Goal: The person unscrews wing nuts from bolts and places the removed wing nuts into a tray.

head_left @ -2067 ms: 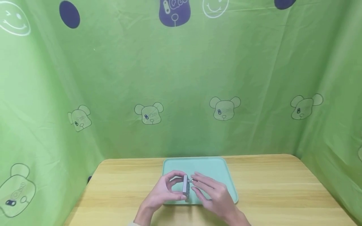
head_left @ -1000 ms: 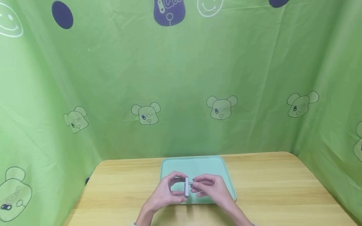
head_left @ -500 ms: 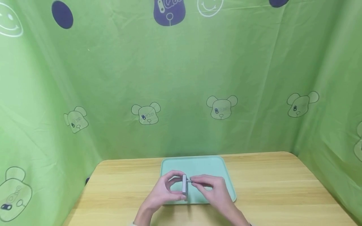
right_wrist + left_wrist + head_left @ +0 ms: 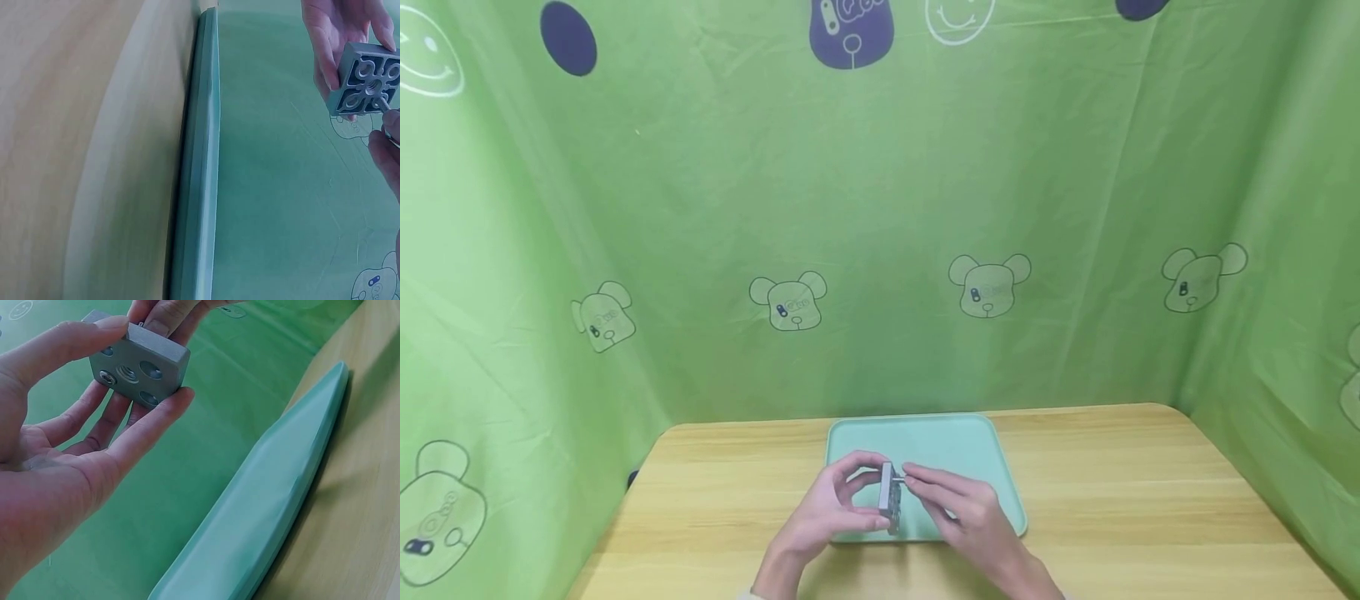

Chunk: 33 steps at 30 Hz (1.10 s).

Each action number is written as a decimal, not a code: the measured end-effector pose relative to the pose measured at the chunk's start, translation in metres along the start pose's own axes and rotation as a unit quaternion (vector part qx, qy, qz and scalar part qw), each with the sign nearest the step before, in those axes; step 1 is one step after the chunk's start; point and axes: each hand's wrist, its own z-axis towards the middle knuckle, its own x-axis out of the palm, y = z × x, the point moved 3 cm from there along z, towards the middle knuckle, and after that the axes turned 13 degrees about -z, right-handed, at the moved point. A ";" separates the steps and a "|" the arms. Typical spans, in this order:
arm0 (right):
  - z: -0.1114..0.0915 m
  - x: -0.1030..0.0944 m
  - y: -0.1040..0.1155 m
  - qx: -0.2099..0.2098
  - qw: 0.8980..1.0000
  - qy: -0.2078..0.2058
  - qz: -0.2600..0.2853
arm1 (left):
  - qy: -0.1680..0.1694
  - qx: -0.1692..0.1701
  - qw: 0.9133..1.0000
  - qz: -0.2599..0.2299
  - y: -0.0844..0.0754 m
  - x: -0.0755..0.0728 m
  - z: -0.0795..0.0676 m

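Observation:
A square grey metal plate [image 4: 887,487] is held upright above the tray. My left hand [image 4: 827,508] grips it by opposite edges between thumb and fingers. In the left wrist view its smooth face shows several round holes, with a screw head [image 4: 107,377] seated in one. The right wrist view shows its ribbed face, from which a threaded screw [image 4: 384,105] sticks out. My right hand [image 4: 973,512] pinches the outer end of this screw between thumb and fingers [image 4: 382,150]. Whether a nut is under those fingertips I cannot tell.
A mint-green tray [image 4: 940,433] with a raised rim lies on the wooden table [image 4: 1112,500], beneath both hands. Green cloth [image 4: 895,350] printed with bear heads hangs behind the table and along both sides.
My right fingers were spread beside the screw, then curled in on it, and now pinch it with straighter fingers. The plate has shifted slightly left and turned, showing more of its ribbed face.

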 end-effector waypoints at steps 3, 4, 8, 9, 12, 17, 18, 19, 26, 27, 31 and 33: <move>-0.001 0.000 -0.002 0.061 0.997 0.031 0.043 | -0.008 -0.002 1.000 0.006 0.000 0.000 0.001; -0.001 0.000 -0.003 0.103 0.990 0.051 0.076 | -0.012 -0.003 1.000 0.008 0.000 0.000 0.000; -0.006 -0.001 -0.011 0.345 0.905 0.119 0.220 | -0.033 -0.010 0.999 0.021 0.000 -0.002 0.000; -0.008 -0.002 -0.013 0.404 0.871 0.128 0.247 | -0.037 -0.013 0.999 0.026 0.000 -0.002 0.001; -0.013 -0.003 -0.018 0.530 0.782 0.145 0.295 | -0.043 -0.013 0.998 0.045 0.001 -0.002 0.002; -0.016 -0.002 -0.019 0.601 0.700 0.177 0.341 | -0.043 -0.003 0.996 0.074 0.002 0.000 0.004; -0.016 -0.002 -0.018 0.608 0.691 0.183 0.346 | -0.044 -0.002 0.996 0.078 0.002 0.001 0.004; -0.016 -0.001 -0.018 0.613 0.684 0.187 0.349 | -0.043 -0.001 0.996 0.081 0.001 0.001 0.005; -0.019 0.001 -0.016 0.631 0.663 0.190 0.356 | -0.032 0.004 0.994 0.109 0.003 0.005 0.007; -0.019 0.001 -0.016 0.631 0.662 0.191 0.356 | -0.030 0.003 0.993 0.111 0.003 0.005 0.007; -0.019 0.001 -0.015 0.624 0.670 0.193 0.353 | -0.027 0.000 0.993 0.112 0.006 0.005 0.006; -0.017 0.000 -0.014 0.613 0.683 0.193 0.347 | -0.029 -0.001 0.994 0.110 0.006 0.005 0.006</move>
